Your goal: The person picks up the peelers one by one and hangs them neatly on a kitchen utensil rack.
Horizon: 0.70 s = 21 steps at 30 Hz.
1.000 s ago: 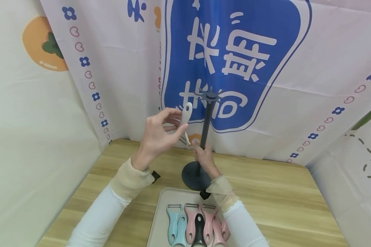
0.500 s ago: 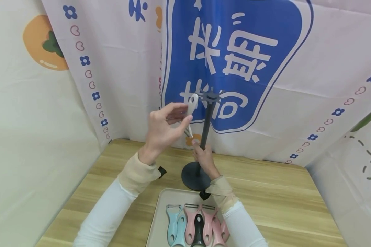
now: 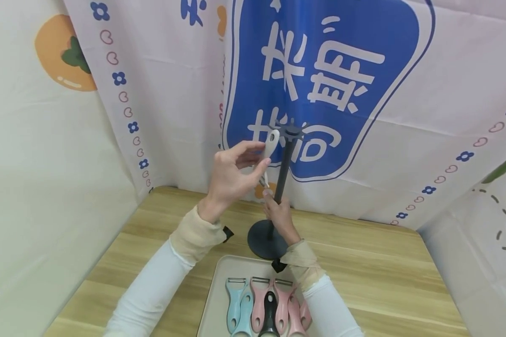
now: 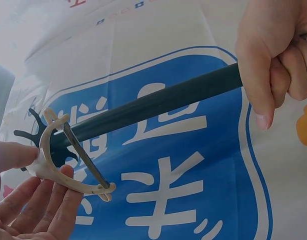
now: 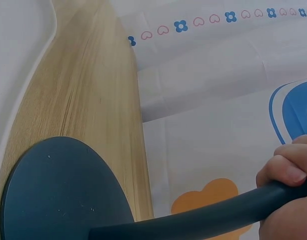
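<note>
My left hand (image 3: pixel 236 175) pinches a white peeler (image 3: pixel 271 142) between thumb and fingers, its holed handle end up and its blade end down. In the left wrist view the metal blade (image 4: pixel 86 155) spans the peeler's forked head. The peeler is right beside the hooked top (image 3: pixel 292 131) of a dark upright stand and overlaps the hooks in the head view. My right hand (image 3: pixel 279 216) grips the stand's pole (image 3: pixel 283 173) low down. The round base (image 5: pixel 63 187) of the stand rests on the wooden table.
A beige tray (image 3: pixel 214 285) at the table's front holds several peelers: light blue ones (image 3: pixel 234 299), pink ones (image 3: pixel 259 299) and a black one (image 3: pixel 270 311). Behind the table (image 3: pixel 362 262) hangs a printed cloth (image 3: pixel 185 93).
My left hand has moved right with the white peeler, bringing it from left of the stand up against its hooked top. The right hand keeps its grip on the pole.
</note>
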Tool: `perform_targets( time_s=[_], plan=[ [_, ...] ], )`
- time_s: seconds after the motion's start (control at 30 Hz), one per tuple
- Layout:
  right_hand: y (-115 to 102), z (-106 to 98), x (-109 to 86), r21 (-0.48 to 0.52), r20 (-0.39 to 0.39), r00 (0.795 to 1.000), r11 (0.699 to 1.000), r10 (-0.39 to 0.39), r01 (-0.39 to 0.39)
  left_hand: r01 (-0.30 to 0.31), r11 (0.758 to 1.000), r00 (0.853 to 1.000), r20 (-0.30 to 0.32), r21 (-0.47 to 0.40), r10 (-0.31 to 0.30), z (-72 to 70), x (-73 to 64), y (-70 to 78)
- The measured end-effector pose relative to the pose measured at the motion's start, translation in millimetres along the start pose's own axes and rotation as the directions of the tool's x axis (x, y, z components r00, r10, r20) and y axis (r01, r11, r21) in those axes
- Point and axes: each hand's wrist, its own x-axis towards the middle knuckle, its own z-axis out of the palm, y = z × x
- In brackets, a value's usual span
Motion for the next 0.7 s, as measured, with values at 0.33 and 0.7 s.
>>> perform_targets(
  time_s=[0.33, 0.7],
  plan=[
    [-1.1, 0.7, -1.2, -0.008, -0.01, 1.0, 1.0, 0.006, -0.006, -0.008, 1.0, 1.0, -0.022, 0.0, 0.008, 11.7, -3.2, -8.4],
    [-2.6, 0.2, -1.1, -0.005, -0.011, 1.0, 1.0, 0.019, -0.019, -0.102, 0.995, 0.991, -0.088, -0.021, 0.1, 26.2, -4.9, -17.3]
  ],
)
